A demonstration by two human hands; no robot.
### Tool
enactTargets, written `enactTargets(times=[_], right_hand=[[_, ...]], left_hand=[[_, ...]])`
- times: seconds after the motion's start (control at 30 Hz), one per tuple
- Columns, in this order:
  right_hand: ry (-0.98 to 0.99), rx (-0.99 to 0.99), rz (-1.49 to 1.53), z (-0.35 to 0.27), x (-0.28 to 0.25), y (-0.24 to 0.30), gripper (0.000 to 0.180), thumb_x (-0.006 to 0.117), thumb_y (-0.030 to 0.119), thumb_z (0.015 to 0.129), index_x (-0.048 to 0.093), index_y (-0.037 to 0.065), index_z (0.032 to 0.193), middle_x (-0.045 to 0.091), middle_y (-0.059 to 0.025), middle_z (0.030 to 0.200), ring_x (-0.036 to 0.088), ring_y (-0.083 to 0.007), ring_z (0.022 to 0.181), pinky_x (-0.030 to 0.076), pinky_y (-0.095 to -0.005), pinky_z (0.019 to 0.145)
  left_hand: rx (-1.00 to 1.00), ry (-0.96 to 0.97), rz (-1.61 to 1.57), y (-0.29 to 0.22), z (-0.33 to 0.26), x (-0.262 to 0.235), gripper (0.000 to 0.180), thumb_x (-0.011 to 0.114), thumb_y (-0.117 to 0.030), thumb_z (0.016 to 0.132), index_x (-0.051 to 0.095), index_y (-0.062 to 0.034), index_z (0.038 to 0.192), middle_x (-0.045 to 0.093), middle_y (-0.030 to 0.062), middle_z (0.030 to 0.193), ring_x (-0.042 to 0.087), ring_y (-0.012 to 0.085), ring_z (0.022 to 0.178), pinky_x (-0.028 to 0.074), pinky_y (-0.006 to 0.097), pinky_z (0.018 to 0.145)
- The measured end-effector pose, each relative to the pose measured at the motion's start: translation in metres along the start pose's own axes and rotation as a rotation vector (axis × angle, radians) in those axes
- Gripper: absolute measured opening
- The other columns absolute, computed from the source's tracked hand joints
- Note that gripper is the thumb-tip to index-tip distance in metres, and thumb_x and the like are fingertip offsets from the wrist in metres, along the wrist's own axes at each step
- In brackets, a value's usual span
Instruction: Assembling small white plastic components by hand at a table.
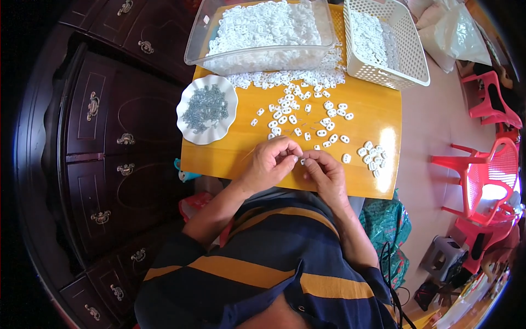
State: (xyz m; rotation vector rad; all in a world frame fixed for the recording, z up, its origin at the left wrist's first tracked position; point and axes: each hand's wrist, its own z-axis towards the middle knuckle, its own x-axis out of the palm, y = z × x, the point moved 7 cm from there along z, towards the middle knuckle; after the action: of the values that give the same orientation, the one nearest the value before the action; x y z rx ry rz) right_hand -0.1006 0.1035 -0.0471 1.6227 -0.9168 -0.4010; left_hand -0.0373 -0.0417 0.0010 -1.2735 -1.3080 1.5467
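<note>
**Two hands pinch one small white piece at the near edge of the table**

Closest to the camera is the person's striped shirt (263, 263), dark blue with orange bands. Above it, both hands meet at the near edge of the yellow table (378, 118). The left hand (271, 162) has its fingers curled close together, and the right hand (327, 171) has its fingers bent narrow too. Between the fingertips of both hands sits one small white plastic piece (302, 160); it is too small to tell more about it.

Just beyond the hands, many loose white pieces (307, 118) lie scattered on the table, and a small group of pieces (372, 156) lies to the right. To the left is a white scalloped plate (189, 129) with small grey metal parts (205, 108) on it.

Farthest away, a clear plastic tub (197, 46) is full of white pieces, and beside it on the right stands a white perforated basket (408, 60). Red plastic chairs (487, 170) stand on the floor at the right.
</note>
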Motion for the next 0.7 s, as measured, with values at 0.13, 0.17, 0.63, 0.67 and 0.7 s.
enactTargets(times=[0.13, 0.17, 0.63, 0.67, 0.7], right_hand=[[-0.01, -0.004, 0.063, -0.001, 0.002, 0.005, 0.009, 0.064, 0.005, 0.101, 0.068, 0.0, 0.106, 0.065, -0.0001, 0.092, 0.059, -0.0061, 0.074, 0.05, -0.0217, 0.065], [-0.033, 0.013, 0.142, -0.001, 0.003, 0.006, 0.009, 0.064, 0.004, 0.1, 0.069, 0.0, 0.107, 0.065, 0.0007, 0.091, 0.059, -0.0059, 0.075, 0.05, -0.0218, 0.066], [-0.038, -0.005, -0.055, -0.003, -0.007, -0.004, 0.01, 0.069, 0.006, 0.098, 0.071, 0.002, 0.106, 0.067, 0.0036, 0.084, 0.057, -0.0031, 0.073, 0.048, -0.0201, 0.066], [-0.03, -0.006, -0.069, -0.003, -0.006, -0.003, 0.01, 0.069, 0.006, 0.098, 0.071, 0.002, 0.106, 0.067, 0.0035, 0.084, 0.057, -0.003, 0.073, 0.048, -0.02, 0.065], [-0.03, -0.006, -0.069, -0.003, -0.006, -0.001, 0.01, 0.069, 0.006, 0.098, 0.071, 0.002, 0.106, 0.067, 0.0035, 0.084, 0.057, -0.003, 0.073, 0.048, -0.02, 0.065]], left_hand=[[-0.029, 0.019, 0.025, 0.001, -0.001, 0.002, 0.012, 0.064, 0.004, 0.093, 0.064, -0.0003, 0.104, 0.065, 0.0009, 0.09, 0.06, 0.0047, 0.076, 0.05, 0.021, 0.067], [-0.03, 0.019, 0.025, 0.001, -0.001, 0.002, 0.012, 0.064, 0.004, 0.093, 0.064, -0.0003, 0.104, 0.065, 0.0009, 0.09, 0.06, 0.0047, 0.076, 0.05, 0.021, 0.067], [0.091, 0.066, 0.214, -0.013, 0.003, 0.003, 0.018, 0.067, 0.005, 0.09, 0.062, -0.0028, 0.105, 0.071, 0.0069, 0.089, 0.068, 0.0126, 0.074, 0.053, 0.027, 0.064], [0.09, 0.066, 0.215, -0.014, 0.003, 0.003, 0.018, 0.067, 0.005, 0.09, 0.062, -0.0028, 0.105, 0.071, 0.0069, 0.089, 0.068, 0.0126, 0.074, 0.053, 0.027, 0.064], [0.087, 0.07, 0.222, -0.014, 0.003, 0.003, 0.018, 0.067, 0.005, 0.089, 0.062, -0.0029, 0.104, 0.071, 0.0067, 0.089, 0.068, 0.0127, 0.073, 0.053, 0.027, 0.064]])
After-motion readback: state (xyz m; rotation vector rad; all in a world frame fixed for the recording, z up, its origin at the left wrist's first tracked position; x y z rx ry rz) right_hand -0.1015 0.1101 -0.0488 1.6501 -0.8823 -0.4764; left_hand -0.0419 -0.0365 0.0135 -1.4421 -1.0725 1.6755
